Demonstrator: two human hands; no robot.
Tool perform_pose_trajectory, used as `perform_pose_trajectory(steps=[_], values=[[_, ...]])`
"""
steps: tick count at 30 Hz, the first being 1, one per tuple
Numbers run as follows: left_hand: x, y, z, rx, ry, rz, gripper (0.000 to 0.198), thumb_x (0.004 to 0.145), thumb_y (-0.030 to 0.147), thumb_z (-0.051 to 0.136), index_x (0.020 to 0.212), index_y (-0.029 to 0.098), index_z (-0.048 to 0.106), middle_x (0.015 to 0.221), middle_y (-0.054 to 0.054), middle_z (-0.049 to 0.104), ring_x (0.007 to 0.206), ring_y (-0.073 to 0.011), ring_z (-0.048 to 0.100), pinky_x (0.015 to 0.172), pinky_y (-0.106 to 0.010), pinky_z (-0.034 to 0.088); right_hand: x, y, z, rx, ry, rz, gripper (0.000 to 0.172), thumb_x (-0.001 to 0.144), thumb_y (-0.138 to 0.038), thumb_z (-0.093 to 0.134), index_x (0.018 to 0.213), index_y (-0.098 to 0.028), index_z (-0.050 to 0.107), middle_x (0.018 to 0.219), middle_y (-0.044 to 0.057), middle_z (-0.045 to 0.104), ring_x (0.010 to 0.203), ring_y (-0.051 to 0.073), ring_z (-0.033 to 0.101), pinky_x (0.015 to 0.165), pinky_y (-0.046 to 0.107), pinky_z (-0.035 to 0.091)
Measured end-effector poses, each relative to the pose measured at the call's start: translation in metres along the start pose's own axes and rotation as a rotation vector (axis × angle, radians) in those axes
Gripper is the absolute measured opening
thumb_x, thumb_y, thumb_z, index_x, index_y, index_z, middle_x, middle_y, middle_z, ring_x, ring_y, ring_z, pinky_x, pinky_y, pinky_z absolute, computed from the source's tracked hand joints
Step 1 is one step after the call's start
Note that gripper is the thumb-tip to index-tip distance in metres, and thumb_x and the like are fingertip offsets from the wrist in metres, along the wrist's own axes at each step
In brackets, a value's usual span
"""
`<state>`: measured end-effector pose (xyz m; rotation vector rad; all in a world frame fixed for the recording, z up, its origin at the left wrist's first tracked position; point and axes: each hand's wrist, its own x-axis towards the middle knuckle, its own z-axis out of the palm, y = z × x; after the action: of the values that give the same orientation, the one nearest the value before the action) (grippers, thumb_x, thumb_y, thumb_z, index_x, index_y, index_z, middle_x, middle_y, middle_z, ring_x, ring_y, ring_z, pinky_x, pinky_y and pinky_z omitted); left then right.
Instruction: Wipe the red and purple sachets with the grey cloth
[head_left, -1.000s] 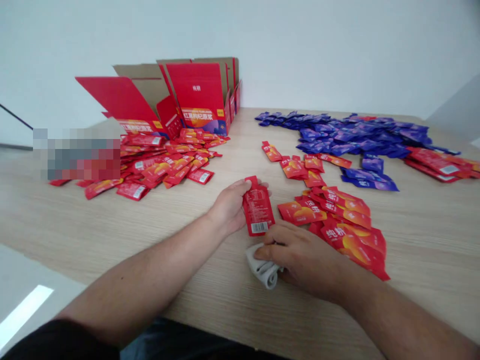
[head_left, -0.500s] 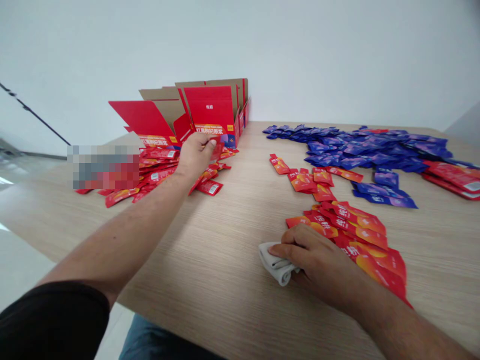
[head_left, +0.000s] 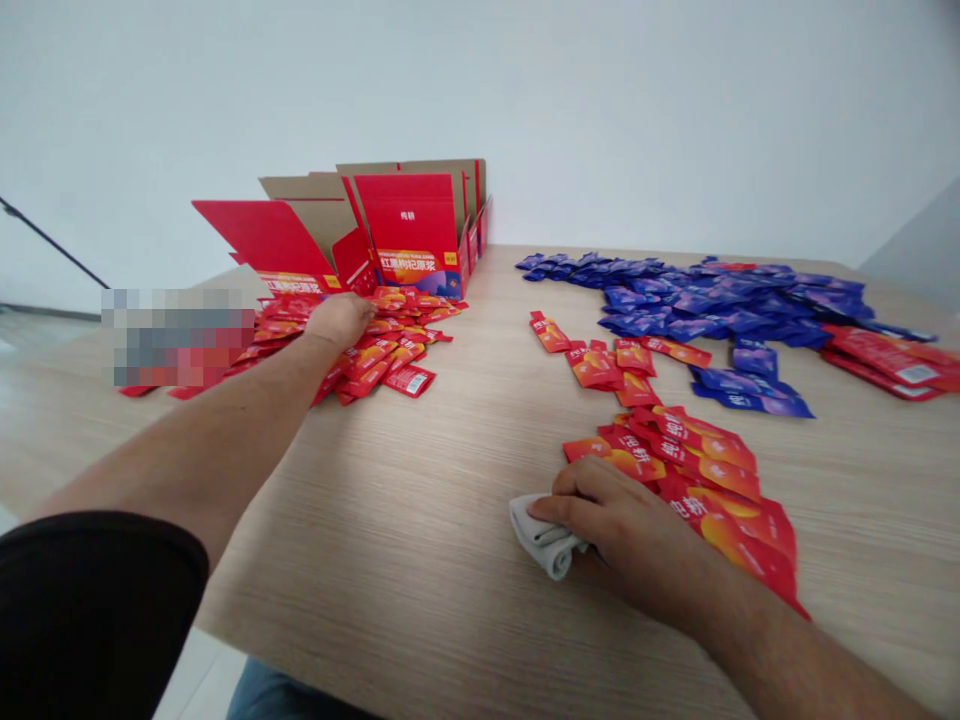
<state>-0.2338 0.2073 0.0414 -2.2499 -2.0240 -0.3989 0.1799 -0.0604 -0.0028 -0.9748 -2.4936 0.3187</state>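
Red sachets [head_left: 394, 365] heap under the curled left hand [head_left: 341, 320]; right-hand fingers [head_left: 577, 490] clasp one white cloth [head_left: 541, 540].

- red sachets [head_left: 409, 380]: thin plastic film, glossy and smooth, catching the light along their creases
- blue-purple sachets [head_left: 712, 310]: the same kind of shiny, smooth film
- carton [head_left: 405, 225]: cardboard, smooth and satin red printed outside, plain matt brown inside
- tabletop [head_left: 420, 520]: fine-grained pale wood finish, smooth, faint sheen
- pale grey cloth [head_left: 541, 538]: soft, matt, rumpled fabric
- sleeve [head_left: 90, 610]: matt black fabric
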Motion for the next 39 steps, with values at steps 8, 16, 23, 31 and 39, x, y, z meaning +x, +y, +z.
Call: perform_pose_trajectory(steps=[8, 16, 23, 31, 39], values=[[-0.014, 0.062, 0.015, -0.098, 0.108, 0.123, 0.031, 0.096, 0.027, 0.050, 0.109, 0.015, 0.076, 0.118, -0.016, 0.073, 0.116, -0.0309, 0.063, 0.108, -0.044, 0.041, 0.004, 0.000, -0.002, 0.018, 0.009, -0.003, 0.045, 0.073, -0.005, 0.081, 0.115, -0.020, 0.076, 0.100, 0.007, 0.069, 0.089, 0.020, 0.063, 0.075, 0.030, 0.052], [-0.023, 0.205, 0.069, -0.328, -0.008, 0.422, 0.050, 0.094, 0.028, 0.053, 0.141, 0.015, 0.062, 0.135, -0.017, 0.065, 0.128, -0.0275, 0.058, 0.115, -0.039, 0.040, 0.004, 0.000, -0.005, 0.028, -0.010, 0.015, 0.040, 0.080, -0.007, 0.077, 0.117, -0.021, 0.075, 0.102, 0.006, 0.068, 0.092, 0.019, 0.061, 0.079, 0.029, 0.049], [-0.010, 0.285, 0.095, -0.108, -0.204, 0.380, 0.061, 0.098, 0.035, 0.043, 0.159, 0.032, 0.043, 0.166, -0.009, 0.036, 0.144, -0.0373, 0.042, 0.115, -0.056, 0.039, 0.005, 0.005, -0.006, 0.003, -0.001, 0.003, 0.034, 0.085, -0.015, 0.077, 0.118, -0.021, 0.074, 0.104, 0.006, 0.067, 0.095, 0.020, 0.061, 0.081, 0.030, 0.048], [-0.023, 0.261, 0.092, -0.050, -0.184, 0.419, 0.050, 0.097, 0.035, 0.042, 0.143, 0.023, 0.059, 0.147, -0.016, 0.053, 0.131, -0.0344, 0.053, 0.108, -0.050, 0.046, 0.005, 0.003, -0.007, -0.031, -0.008, -0.021, 0.031, 0.086, -0.015, 0.075, 0.117, -0.022, 0.074, 0.104, 0.006, 0.068, 0.094, 0.019, 0.060, 0.080, 0.030, 0.048], [-0.094, 0.223, 0.058, -0.019, -0.203, 0.518, 0.045, 0.096, 0.032, 0.046, 0.136, 0.019, 0.063, 0.140, -0.014, 0.055, 0.128, -0.0298, 0.056, 0.112, -0.043, 0.044, 0.004, 0.002, -0.001, -0.044, 0.041, -0.052, 0.032, 0.083, -0.012, 0.076, 0.113, -0.020, 0.076, 0.101, 0.006, 0.068, 0.092, 0.020, 0.061, 0.079, 0.031, 0.049]])
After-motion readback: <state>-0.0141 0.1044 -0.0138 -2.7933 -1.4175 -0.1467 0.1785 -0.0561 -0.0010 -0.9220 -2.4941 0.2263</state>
